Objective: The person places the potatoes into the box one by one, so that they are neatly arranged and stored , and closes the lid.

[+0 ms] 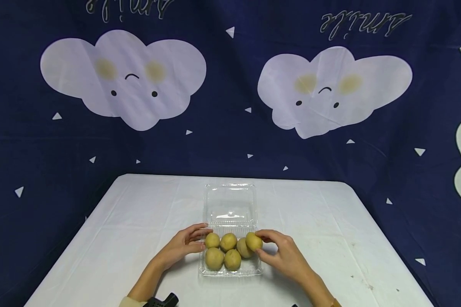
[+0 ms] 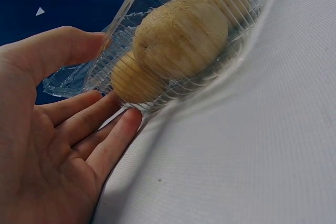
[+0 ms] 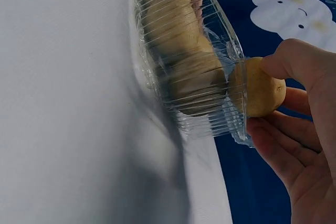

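A clear plastic clamshell box (image 1: pixel 243 273) lies with its lid (image 1: pixel 230 204) folded back. Several round yellow-brown potatoes are in it, among them a large one (image 1: pixel 214 259) at the front left. My right hand (image 1: pixel 286 256) pinches one potato (image 1: pixel 254 241) between thumb and fingers at the box's right rim. That potato (image 3: pixel 257 87) sits higher than the others, partly over another potato (image 1: pixel 244 248). My left hand (image 1: pixel 182 245) rests with extended fingers against the box's left side. Seen from the left wrist, its fingertips (image 2: pixel 128 121) touch the ribbed wall and the thumb is near the rim.
A white cloth (image 1: pixel 146 213) covers the table. Behind it hangs a dark blue curtain (image 1: pixel 230 140) with clouds and small triangles. A black device (image 1: pixel 163 300) is by the left wrist.
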The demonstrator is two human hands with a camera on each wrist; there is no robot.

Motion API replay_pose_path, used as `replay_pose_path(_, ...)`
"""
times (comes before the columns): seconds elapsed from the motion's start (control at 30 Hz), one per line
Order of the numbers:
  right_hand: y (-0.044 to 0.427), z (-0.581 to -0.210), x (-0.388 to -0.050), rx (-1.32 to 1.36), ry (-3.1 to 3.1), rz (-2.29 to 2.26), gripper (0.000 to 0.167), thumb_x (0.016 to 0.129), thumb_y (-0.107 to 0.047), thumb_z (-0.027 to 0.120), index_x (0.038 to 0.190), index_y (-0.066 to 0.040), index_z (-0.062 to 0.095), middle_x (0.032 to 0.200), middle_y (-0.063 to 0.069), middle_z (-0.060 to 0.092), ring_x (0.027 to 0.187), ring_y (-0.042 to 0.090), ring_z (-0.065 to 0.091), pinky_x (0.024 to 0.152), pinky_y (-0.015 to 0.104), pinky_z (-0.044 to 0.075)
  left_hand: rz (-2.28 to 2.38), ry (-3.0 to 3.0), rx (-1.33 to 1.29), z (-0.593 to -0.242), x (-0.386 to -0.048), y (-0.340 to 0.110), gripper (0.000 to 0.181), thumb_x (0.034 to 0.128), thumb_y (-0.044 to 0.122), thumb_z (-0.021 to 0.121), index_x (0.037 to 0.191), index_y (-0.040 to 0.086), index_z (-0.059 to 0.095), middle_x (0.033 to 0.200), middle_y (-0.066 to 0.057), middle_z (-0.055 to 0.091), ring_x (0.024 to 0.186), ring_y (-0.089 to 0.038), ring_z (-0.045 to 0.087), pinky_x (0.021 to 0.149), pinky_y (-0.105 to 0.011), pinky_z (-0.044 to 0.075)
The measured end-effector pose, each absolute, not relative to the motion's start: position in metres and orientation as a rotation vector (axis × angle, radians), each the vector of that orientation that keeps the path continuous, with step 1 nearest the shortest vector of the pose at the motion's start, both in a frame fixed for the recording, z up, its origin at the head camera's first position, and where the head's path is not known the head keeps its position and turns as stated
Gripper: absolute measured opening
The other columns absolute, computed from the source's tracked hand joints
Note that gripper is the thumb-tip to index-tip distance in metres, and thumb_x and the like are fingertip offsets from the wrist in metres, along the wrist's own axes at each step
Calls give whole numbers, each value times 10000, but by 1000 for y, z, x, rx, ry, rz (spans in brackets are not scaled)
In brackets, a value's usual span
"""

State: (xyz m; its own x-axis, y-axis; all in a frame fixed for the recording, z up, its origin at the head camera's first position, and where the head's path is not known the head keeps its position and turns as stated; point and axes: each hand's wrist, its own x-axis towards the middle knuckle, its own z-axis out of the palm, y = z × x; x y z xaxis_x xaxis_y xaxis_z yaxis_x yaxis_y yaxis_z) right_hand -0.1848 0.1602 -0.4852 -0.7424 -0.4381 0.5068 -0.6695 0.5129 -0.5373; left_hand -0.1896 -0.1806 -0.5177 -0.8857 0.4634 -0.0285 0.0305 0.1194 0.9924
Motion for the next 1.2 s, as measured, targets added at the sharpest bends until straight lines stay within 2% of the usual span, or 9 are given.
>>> replay_pose_path(0.47, 153, -485, -184, 860, -2446, 936, 429, 692, -197, 803, 1091, -175, 649, 1057, -112, 666, 890, 57, 628, 781, 238, 530, 1815, 2091, 459, -518, -190, -180, 609, 895, 159, 616, 1440, 129, 344, 1437, -55, 480, 1349, -290, 412, 989, -290, 413)
replay_pose_path(0.67, 151, -488, -184, 870, -2435, 917, 470, 698, -189, 805, 1135, -175, 632, 1120, -98, 648, 941, 36, 607, 809, 218, 521, 1809, 2101, 458, -519, -191, -181, 618, 893, 171, 621, 1443, 133, 341, 1434, -46, 485, 1350, -286, 412, 993, -291, 410)
replay_pose_path(0.83, 150, -487, -182, 861, -2438, 907, 481, 698, -203, 807, 1145, -186, 631, 1106, -98, 658, 937, 44, 614, 807, 218, 520, 1806, 2104, 471, -518, -191, -181, 610, 895, 171, 620, 1440, 142, 347, 1435, -47, 482, 1350, -288, 410, 994, -298, 408)
replay_pose_path(1.2, 145, -485, -176, 1015, -2390, 995, 455, 734, -206, 784, 1155, -164, 617, 1118, -45, 662, 945, 72, 614, 821, 219, 517, 1808, 2102, 488, -518, -191, -181, 613, 892, 166, 623, 1440, 143, 349, 1439, -49, 479, 1351, -299, 405, 987, -285, 416)
